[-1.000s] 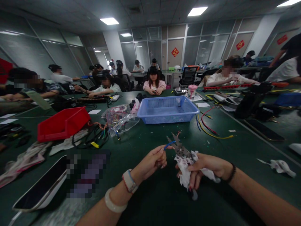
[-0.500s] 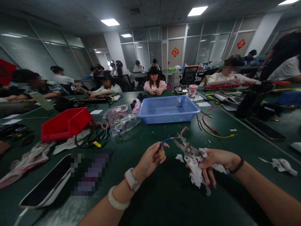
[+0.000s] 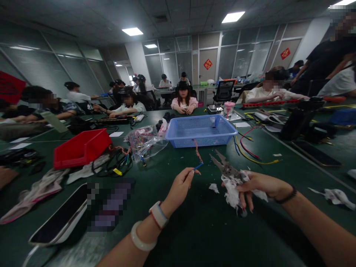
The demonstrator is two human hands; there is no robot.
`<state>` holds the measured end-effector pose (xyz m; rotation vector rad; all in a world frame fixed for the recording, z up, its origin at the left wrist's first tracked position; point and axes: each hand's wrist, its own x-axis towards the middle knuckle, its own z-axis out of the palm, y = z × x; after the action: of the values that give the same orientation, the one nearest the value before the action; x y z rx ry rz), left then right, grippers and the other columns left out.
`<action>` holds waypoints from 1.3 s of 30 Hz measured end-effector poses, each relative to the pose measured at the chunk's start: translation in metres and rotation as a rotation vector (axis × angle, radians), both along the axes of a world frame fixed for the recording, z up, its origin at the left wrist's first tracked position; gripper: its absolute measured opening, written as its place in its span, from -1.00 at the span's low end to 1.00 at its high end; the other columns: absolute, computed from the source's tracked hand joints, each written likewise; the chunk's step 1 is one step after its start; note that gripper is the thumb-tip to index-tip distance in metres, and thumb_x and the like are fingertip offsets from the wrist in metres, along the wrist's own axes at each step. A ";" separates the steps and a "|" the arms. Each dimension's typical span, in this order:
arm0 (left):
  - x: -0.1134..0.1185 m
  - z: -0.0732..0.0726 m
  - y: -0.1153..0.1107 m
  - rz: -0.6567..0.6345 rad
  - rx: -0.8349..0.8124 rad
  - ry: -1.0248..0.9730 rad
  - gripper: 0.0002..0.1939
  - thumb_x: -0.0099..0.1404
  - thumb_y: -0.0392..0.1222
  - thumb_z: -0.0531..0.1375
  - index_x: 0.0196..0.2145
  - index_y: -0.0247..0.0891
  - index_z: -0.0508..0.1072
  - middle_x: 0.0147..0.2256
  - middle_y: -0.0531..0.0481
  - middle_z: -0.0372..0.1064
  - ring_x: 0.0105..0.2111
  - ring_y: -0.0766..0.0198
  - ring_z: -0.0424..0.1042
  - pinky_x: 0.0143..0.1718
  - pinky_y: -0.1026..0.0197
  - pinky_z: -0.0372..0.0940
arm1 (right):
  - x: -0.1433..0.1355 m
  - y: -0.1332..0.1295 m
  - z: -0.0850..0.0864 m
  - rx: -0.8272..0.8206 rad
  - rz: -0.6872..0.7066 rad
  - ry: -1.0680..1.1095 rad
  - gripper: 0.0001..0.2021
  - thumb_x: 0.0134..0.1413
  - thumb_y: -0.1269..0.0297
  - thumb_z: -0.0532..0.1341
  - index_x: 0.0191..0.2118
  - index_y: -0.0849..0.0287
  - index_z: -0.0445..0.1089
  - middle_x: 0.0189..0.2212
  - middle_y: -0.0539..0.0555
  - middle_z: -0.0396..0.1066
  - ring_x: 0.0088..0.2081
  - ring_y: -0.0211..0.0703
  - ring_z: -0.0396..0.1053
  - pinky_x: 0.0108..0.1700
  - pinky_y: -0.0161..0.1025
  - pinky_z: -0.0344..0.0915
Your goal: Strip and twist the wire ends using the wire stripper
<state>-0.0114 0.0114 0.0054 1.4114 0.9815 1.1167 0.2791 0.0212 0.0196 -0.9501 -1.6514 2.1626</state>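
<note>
Left hand (image 3: 181,184) pinches blue wire (image 3: 198,167), bare copper (image 3: 198,152) at one o'clock; right hand (image 3: 257,185) grips pliers (image 3: 230,171), strippers perhaps, jaws parted. Best pinch firmly, spare copper.

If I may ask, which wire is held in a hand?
The blue wire with copper strands, in the left hand; the red wire and yellow wire lie on the table.

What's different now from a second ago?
The pliers in the right hand moved right, away from the blue wire in the left hand. The wire's bare copper end swung left and now points toward the blue basket. A white scrap now lies on the table. Both hands kept their hold; the basket stayed put.
</note>
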 end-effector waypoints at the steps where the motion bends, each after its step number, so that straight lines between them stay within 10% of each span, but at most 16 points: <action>1: -0.001 0.001 -0.001 0.027 0.066 0.081 -0.76 0.33 -0.09 0.12 -0.21 -0.26 0.52 -0.49 0.06 0.28 -0.48 0.30 0.22 -0.41 0.28 0.11 | 0.001 0.001 0.001 0.024 -0.034 -0.010 -0.55 0.09 0.14 0.24 -0.02 0.39 0.23 -0.49 0.18 0.52 -0.48 -0.09 0.51 -0.52 -0.27 0.45; 7: -0.005 0.004 -0.002 0.097 0.351 0.324 -0.74 0.32 -0.21 0.13 -0.08 -0.18 0.52 -0.18 -0.10 0.43 -0.16 0.09 0.32 -0.04 0.12 0.09 | 0.001 0.001 0.004 0.056 -0.130 -0.044 -0.64 0.05 0.13 0.26 -0.17 0.30 0.21 -0.55 0.10 0.48 -0.57 -0.16 0.45 -0.65 -0.36 0.36; 23: -0.016 0.002 -0.004 0.146 1.116 0.940 -0.64 0.44 -0.34 -0.07 0.11 -0.27 0.32 -0.48 0.03 0.23 -0.45 0.26 0.18 -0.38 0.21 0.11 | 0.008 0.004 0.016 0.205 -0.107 -0.124 -0.60 0.08 0.09 0.23 -0.10 0.31 0.24 -0.42 0.15 0.49 -0.40 -0.07 0.51 -0.50 -0.26 0.44; 29: -0.015 0.004 -0.003 0.233 1.143 0.999 -0.66 0.46 -0.33 -0.12 0.06 -0.33 0.33 -0.47 0.03 0.24 -0.45 0.28 0.21 -0.40 0.23 0.15 | 0.002 -0.003 0.024 0.291 -0.119 -0.185 -0.65 0.08 0.05 0.20 -0.20 0.27 0.26 -0.37 0.16 0.48 -0.35 -0.07 0.50 -0.45 -0.23 0.45; 39: -0.015 0.002 0.000 0.269 1.116 1.044 -0.67 0.46 -0.33 -0.10 0.06 -0.33 0.35 -0.46 0.02 0.23 -0.43 0.27 0.22 -0.40 0.23 0.13 | 0.000 0.008 0.011 1.133 -0.507 -0.666 -0.54 0.09 0.38 0.10 0.14 0.07 0.24 0.05 0.15 0.34 0.02 -0.03 0.34 0.04 -0.06 0.28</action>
<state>-0.0260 0.0114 0.0072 3.0205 1.3270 1.1501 0.2793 0.0291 0.0310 -1.4615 -2.1143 0.3797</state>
